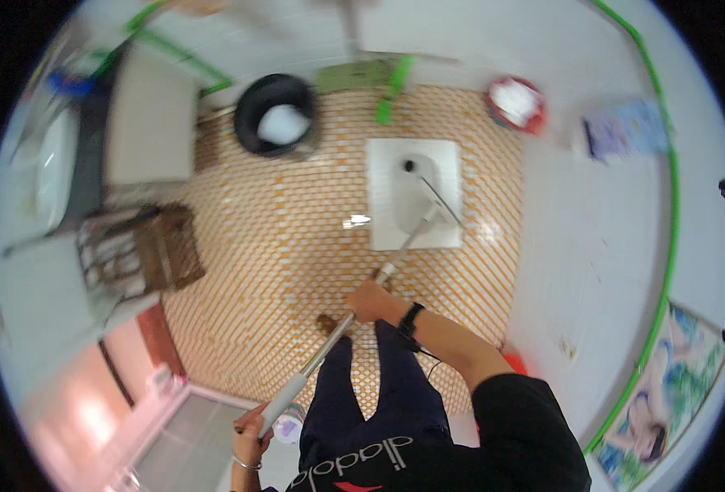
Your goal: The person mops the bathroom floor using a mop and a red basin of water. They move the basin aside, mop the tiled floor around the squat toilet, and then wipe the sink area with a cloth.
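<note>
My left hand (253, 433), with a bangle at the wrist, grips the pale grey handle end of a long metal pole (327, 352) at the lower left. Farther up the shaft, my right hand (371, 301) is closed around the pole; a black watch is on that wrist. The pole slants up and right to a flat, narrow floor squeegee or mop head (441, 200), seen nearly edge-on over the white squat toilet (382, 194). Whether its blade touches the toilet pan cannot be told. The toilet's dark drain hole shows near the upper end.
Orange-and-white tiled floor (264, 246) surrounds the toilet. A black bucket (245, 132) stands at upper left, a red basin (535, 123) at upper right. A brown crate (181, 246) is by the left wall. A green brush (384, 111) is near the far wall; a white container (288, 428) is beside my leg.
</note>
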A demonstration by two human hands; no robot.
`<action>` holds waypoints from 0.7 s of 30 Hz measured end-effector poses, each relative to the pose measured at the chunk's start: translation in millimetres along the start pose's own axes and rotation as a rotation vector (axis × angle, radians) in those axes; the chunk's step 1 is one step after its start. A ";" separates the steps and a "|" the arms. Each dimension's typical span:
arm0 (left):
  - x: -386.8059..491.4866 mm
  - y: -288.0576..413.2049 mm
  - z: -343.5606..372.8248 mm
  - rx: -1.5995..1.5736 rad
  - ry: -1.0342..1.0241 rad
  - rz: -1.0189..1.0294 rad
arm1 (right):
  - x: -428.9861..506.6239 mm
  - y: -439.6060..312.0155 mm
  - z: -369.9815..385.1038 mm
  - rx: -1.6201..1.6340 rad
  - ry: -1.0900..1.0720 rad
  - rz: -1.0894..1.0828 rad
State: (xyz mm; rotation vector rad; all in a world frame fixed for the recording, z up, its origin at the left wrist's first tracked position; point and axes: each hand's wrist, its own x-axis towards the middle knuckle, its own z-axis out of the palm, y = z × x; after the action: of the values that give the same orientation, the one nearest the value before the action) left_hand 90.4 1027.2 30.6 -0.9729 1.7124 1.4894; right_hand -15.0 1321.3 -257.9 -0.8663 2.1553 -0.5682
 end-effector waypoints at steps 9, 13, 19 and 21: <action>-125.4 10.7 -81.8 -0.709 -0.221 0.751 | 52.7 -183.7 -83.5 0.213 0.363 -0.475; -192.9 -23.1 -105.5 -0.912 -0.096 0.926 | 85.4 -292.2 -79.6 0.153 0.098 -0.628; -224.7 -102.6 -151.9 -0.725 0.384 1.043 | 129.8 -444.2 -15.3 -0.018 0.505 -0.744; -215.5 -122.3 -162.2 -0.687 0.331 1.003 | 123.9 -482.9 -7.7 0.520 -0.097 -0.302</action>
State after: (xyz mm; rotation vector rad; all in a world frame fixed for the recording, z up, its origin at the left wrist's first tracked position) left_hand 303.5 881.4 175.5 -0.6898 2.1024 2.8242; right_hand 111.4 906.2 -12.3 -0.9003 1.6762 -1.1517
